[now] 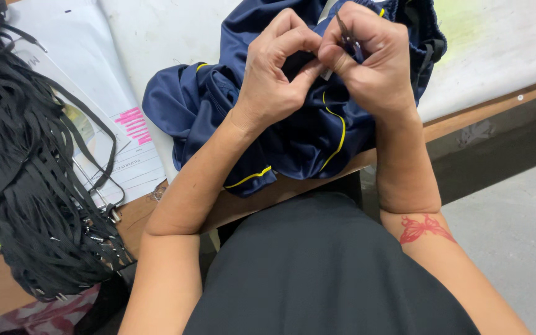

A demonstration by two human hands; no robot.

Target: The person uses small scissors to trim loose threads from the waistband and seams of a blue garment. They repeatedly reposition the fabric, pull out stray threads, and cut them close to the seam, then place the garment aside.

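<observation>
Crumpled navy garment, yellow piping, both hands pinching.

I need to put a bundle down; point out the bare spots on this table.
Bare white table top shows between the papers and the navy garment, and again right of the garment. The left edge is crowded with black straps; both hands work the garment.

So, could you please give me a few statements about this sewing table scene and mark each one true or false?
1. Both hands work on a navy garment with yellow piping. True.
2. The right hand holds a small dark tool. True.
3. The left hand rests flat on the papers. False: it pinches the garment.
4. A bundle of black straps lies at the left. True.
5. The garment lies on the floor. False: it lies on the table.
</observation>
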